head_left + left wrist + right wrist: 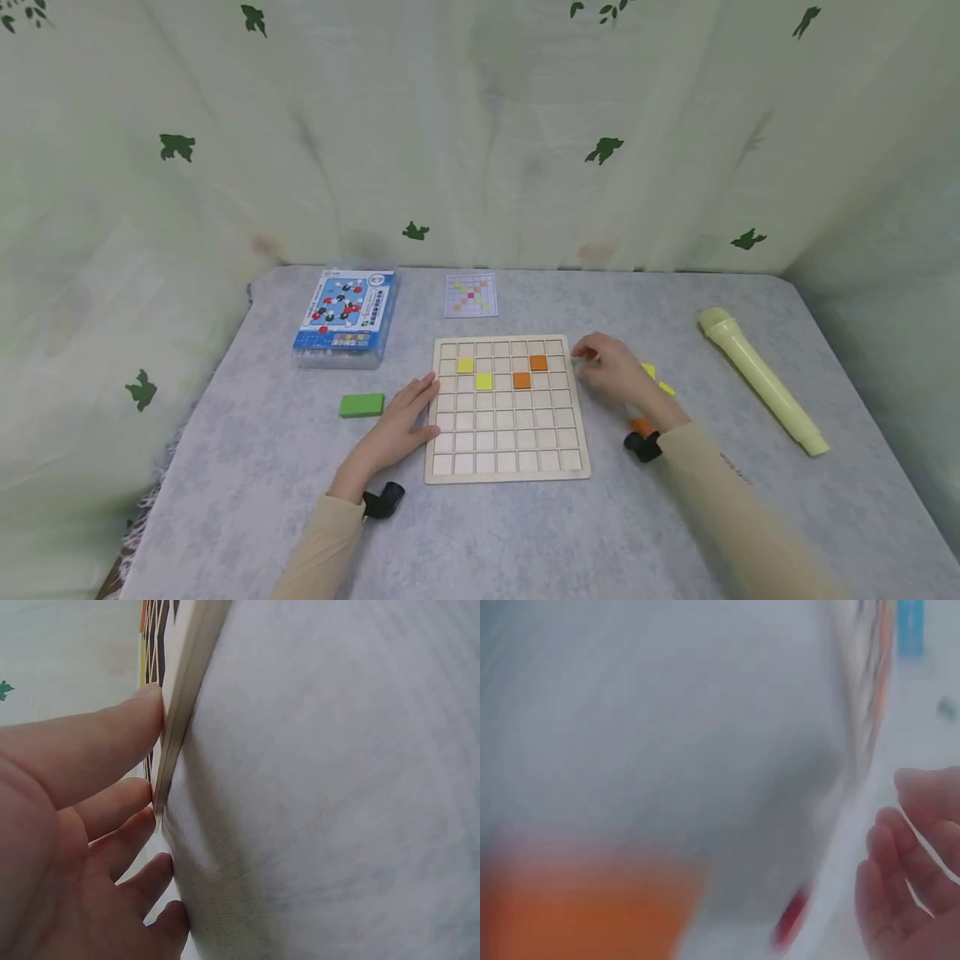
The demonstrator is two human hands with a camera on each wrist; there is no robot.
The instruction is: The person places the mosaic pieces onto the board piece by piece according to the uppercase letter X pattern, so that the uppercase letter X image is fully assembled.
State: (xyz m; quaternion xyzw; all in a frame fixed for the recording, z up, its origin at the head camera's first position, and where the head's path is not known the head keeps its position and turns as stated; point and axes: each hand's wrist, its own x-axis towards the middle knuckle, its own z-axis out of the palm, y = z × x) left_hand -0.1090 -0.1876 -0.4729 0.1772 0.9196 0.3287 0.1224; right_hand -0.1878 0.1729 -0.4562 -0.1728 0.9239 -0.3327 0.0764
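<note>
A wooden grid board (507, 479) lies flat, with yellow tiles (483, 382) and orange tiles (522, 381) in its upper squares. My left hand (401, 423) rests against the board's left edge; the left wrist view shows its thumb and fingers touching the rim (184, 686). Just beyond the board's right edge is my right hand (617, 375), fingers loosely bent. The blurred right wrist view shows nothing between those fingers (889, 874). Loose yellow tiles (667, 388) and orange ones (642, 427) lie partly hidden by the right arm. A red piece (791, 919) appears on the cloth.
A patterned card (471, 296) lies behind the board. At the back left sits a blue-labelled box (345, 312), with a green block (362, 406) in front of it. A pale yellow tube (765, 383) lies slanted on the right. Grey cloth (480, 542) covers the table.
</note>
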